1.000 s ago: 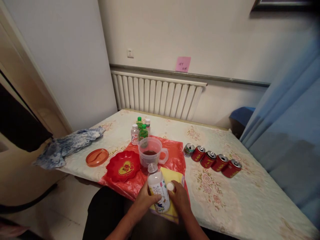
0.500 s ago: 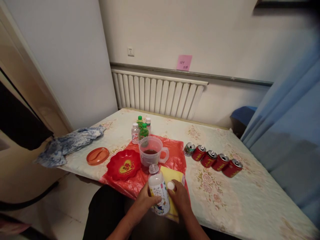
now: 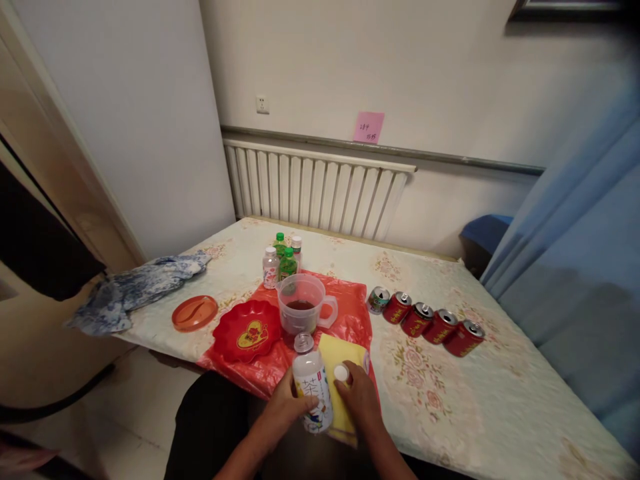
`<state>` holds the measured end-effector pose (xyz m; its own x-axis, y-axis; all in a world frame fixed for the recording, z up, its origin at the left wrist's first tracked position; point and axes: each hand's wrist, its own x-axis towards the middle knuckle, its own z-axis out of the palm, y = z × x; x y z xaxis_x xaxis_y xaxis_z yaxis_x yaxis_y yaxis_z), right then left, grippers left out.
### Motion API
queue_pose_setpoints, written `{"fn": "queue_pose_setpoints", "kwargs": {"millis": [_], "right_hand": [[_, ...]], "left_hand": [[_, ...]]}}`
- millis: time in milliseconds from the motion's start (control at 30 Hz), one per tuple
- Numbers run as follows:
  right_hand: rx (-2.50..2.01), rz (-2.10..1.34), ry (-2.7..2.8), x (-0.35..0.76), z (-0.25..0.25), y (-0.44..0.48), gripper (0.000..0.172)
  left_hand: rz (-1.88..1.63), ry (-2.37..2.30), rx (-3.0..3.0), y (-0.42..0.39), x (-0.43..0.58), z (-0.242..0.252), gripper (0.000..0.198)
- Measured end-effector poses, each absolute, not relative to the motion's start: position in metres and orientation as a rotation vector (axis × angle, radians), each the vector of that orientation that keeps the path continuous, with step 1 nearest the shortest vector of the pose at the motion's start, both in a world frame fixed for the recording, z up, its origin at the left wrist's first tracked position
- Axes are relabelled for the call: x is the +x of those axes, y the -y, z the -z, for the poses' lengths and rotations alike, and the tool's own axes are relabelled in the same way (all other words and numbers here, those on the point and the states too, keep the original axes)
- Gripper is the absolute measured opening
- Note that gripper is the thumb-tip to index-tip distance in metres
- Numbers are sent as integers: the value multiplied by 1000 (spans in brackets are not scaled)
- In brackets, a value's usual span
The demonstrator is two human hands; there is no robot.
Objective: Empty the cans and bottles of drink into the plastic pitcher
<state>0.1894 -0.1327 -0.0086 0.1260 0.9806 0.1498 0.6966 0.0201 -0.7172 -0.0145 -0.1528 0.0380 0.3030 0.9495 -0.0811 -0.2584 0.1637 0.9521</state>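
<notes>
Head cam: L hand (image 3: 285, 403), btm ctr of frame, is gripping a clear plastic tea btl (image 3: 314, 393) w/ a white printed label; thumb is pressing the front, other fingers are wrapping behind, so it's clamped on the btl body. Btl is showing an uncapped mouth and is leaning a bit to frame L. R hand (image 3: 363, 397), just R of it, is pinching a white screw cap (image 3: 341, 373) between thumb & fingertips, near the btl but apart from it.

Yellow cloth-like piece (image 3: 343, 353) is lying behind & under the R hand; can't tell if it's cloth or a packet. Just above the btl, a translucent plastic measuring jug (image 3: 295, 321) is holding some dark liquid (image 3: 300, 305) and is standing on a red plastic sheet (image 3: 347, 293), handle pointing to frame R. Red scalloped dish (image 3: 225, 333) is sitting L of the jug; orange lid (image 3: 195, 313) is lying farther L, nr a blue-and-white cloth (image 3: 155, 283) at mid-L.

Four small btls (image 3: 287, 267), two w/ green caps & two w/ white, are clustering behind the jug. At R of ctr, a green-grey can (image 3: 379, 301) and four red cans (image 3: 417, 321), all upright, are forming a slanting row on the floral tablecloth (image 3: 415, 407). White radiator (image 3: 320, 187) is running along the wall, upper ctr.
</notes>
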Motion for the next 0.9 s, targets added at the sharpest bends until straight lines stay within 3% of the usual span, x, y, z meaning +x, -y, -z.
{"fn": "queue_pose_setpoints", "kwargs": {"millis": [900], "right_hand": [[-1712,-544,1622,191,13,133,43]], "left_hand": [[-1088,-1320,1364,143,-1,-41,73]]}}
